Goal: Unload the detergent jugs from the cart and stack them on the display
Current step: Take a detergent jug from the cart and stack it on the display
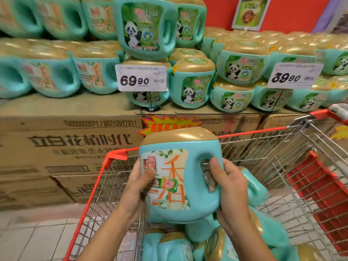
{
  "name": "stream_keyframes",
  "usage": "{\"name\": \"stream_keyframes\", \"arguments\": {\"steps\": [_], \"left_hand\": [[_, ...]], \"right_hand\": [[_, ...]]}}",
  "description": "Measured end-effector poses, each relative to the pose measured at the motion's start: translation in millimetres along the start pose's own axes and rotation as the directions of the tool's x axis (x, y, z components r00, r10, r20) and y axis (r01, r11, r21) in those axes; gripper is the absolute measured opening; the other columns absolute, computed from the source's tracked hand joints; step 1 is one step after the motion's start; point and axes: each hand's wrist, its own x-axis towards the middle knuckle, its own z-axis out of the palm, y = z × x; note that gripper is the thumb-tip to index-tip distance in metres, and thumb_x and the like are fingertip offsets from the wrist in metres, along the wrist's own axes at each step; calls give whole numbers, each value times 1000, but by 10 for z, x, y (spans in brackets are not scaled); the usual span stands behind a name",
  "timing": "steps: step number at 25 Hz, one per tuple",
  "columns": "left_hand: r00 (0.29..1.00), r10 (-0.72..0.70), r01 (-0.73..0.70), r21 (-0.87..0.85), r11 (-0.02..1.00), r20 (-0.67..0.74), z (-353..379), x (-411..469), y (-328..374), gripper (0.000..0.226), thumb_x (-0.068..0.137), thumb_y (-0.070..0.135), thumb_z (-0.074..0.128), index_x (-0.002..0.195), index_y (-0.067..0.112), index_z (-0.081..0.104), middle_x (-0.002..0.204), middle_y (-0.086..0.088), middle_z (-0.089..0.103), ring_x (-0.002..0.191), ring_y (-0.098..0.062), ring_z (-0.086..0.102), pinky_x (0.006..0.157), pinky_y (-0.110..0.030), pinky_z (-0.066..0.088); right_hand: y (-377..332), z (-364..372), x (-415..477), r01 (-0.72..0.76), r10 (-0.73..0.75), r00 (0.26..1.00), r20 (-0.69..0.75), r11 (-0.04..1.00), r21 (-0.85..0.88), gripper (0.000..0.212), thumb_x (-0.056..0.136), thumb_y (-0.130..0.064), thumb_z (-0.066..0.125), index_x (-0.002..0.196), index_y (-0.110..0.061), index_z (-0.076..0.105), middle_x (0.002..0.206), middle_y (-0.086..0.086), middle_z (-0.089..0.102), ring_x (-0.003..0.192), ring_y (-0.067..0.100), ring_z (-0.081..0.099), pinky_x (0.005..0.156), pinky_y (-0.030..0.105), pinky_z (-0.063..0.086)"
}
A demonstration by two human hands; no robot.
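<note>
Glossy plastic jug (180, 172), wire cart (293, 147)

I am standing in a shop, most likely a supermarket. Many identical teal detergent jugs (190, 89) with gold caps are stacked in rows on top of cardboard cartons (75, 140) printed with the brand name. Two white price cards stand among them, one (141, 78) reading 69.90 and another (296, 75) that seems to read 39.90. An orange and yellow starburst sale sign (165, 125) is fixed to a carton. Before me is a wire shopping cart (252, 131) with a red rim, holding more of the same jugs. A product poster (250, 12) hangs on the red wall (216, 14), and the floor (37, 236) is pale tile.
</note>
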Motion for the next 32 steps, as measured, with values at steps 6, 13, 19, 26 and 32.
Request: {"name": "stream_keyframes", "arguments": {"steps": [6, 13, 19, 26, 32], "left_hand": [[938, 242, -233, 66, 970, -250, -510, -293, 351, 94, 25, 40, 99, 109, 17, 62, 98, -13, 75, 79, -25, 74, 58, -33, 59], [859, 483, -414, 326, 850, -170, -1131, 78, 1241, 82, 42, 40, 95, 113, 23, 60, 100, -4, 75, 84, -19, 73, 63, -29, 58], [849, 526, -428, 527, 734, -43, -1700, 892, 1987, 109, 50, 39, 88, 145, 26, 36, 121, 5, 67, 103, -7, 68, 73, -19, 57], [852, 523, -455, 530, 715, 25, -1957, 1712, 2291, 127, 44, 40, 87, 151, 30, 19, 126, 27, 50, 109, 10, 58, 87, -20, 53], [863, 505, -448, 471, 760, 5, -2160, 1977, 2082, 116, 47, 39, 88, 147, 31, 30, 132, 6, 58, 114, -11, 63, 88, -28, 56]], "right_hand": [[155, 713, 214, 50, 23, 923, 383, 983, -179, 58, 56, -46, 79, 106, -25, 61, 88, -15, 70, 80, 0, 67, 65, 14, 50], [184, 1642, 609, 152, 64, 827, 559, 931, -331, 103, 39, -20, 97, 127, -21, 44, 123, -1, 61, 115, 11, 58, 102, 36, 47], [283, 2529, 1167, 241, -51, 895, 442, 890, -386, 76, 54, -12, 93, 119, -22, 57, 117, -1, 66, 110, 13, 61, 97, 42, 51], [562, 2976, 1590, 307, -167, 909, 382, 887, -343, 84, 72, -12, 83, 141, -22, 37, 138, 0, 50, 129, 14, 47, 109, 44, 41], [920, 3050, 1744, 294, -185, 928, 323, 897, -331, 89, 74, -4, 80, 145, -18, 29, 140, -9, 45, 128, -1, 44, 110, 22, 37]]}}
